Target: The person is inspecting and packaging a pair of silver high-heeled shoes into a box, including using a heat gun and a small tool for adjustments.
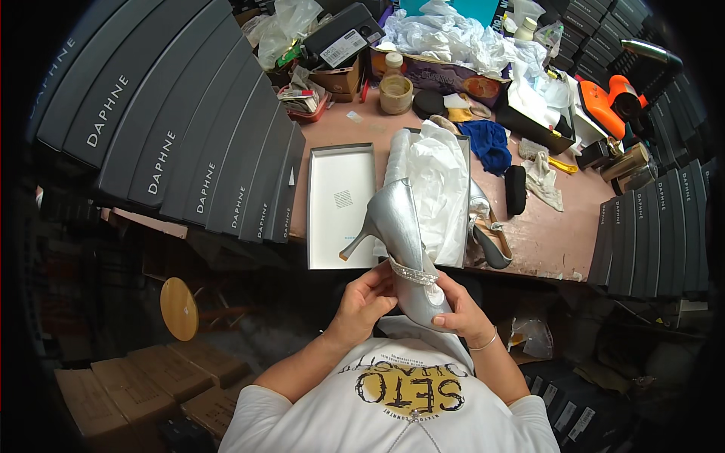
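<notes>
A silver high-heeled shoe with a glittering strap is held up in front of my chest, toe toward me and heel pointing left. My left hand closes on the strap side of it. Around the toe, my right hand grips the other side, thumb on top. White paper shows inside the shoe's opening. Just beyond, an open shoebox holds crumpled white tissue paper. The white-lined box lid lies left of it. Another silver shoe rests on the table right of the box.
Dark shoeboxes are stacked high at the left, with another stack at the right. A jar, a blue cloth, a black brush-like block and an orange heat-gun-like tool stand farther back. Cartons sit at lower left.
</notes>
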Motion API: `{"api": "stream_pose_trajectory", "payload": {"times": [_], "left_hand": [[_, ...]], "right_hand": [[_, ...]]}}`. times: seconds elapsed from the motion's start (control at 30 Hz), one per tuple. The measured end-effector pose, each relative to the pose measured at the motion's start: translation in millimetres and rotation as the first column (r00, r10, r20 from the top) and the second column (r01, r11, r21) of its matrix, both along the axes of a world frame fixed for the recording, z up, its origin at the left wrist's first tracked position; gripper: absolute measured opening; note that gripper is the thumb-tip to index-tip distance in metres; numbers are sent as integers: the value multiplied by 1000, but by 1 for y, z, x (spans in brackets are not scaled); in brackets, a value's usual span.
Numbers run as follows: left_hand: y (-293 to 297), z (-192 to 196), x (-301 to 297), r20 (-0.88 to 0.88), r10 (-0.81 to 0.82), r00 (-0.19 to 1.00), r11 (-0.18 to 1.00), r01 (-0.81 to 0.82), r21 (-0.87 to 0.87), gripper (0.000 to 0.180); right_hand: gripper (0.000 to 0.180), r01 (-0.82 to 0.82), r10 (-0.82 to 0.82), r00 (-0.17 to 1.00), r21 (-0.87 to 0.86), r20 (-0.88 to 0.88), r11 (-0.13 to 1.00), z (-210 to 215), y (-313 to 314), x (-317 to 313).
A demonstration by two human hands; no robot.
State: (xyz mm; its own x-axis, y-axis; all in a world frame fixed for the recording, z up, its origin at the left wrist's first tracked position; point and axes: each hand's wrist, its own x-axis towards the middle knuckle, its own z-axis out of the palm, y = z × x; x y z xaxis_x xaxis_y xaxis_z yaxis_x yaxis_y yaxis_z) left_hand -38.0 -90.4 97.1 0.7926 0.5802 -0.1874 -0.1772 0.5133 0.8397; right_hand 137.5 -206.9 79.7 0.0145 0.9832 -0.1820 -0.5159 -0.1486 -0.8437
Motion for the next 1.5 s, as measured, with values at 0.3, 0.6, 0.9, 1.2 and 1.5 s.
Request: {"api": "stream_pose_trajectory", "payload": {"times": [0.3, 0.6, 0.9, 1.2, 1.5], "left_hand": [[8, -3, 0, -99, -15, 995, 991, 28, 133, 45], [4, 3, -1, -3, -12, 1000, 1000, 12, 10, 46], [7, -1, 2, -126, -20, 992, 992, 36, 122, 46], [7, 0, 0, -75, -50, 996, 993, 58, 103, 48], [8, -1, 2, -141, -38, 989, 985, 61, 161, 46]], "right_hand": [[93, -9, 9, 1000, 0, -5, 1000, 0, 2, 0], [93, -3, 3, 1000, -17, -18, 1000, -3, 1, -1], [94, 6, -6, 1000, -13, -9, 1000, -1, 1, -1], [95, 7, -8, 999, -27, -31, 1000, -4, 1, 1], [94, 2, -2, 1000, -13, -19, 1000, -5, 1, 1]]}}
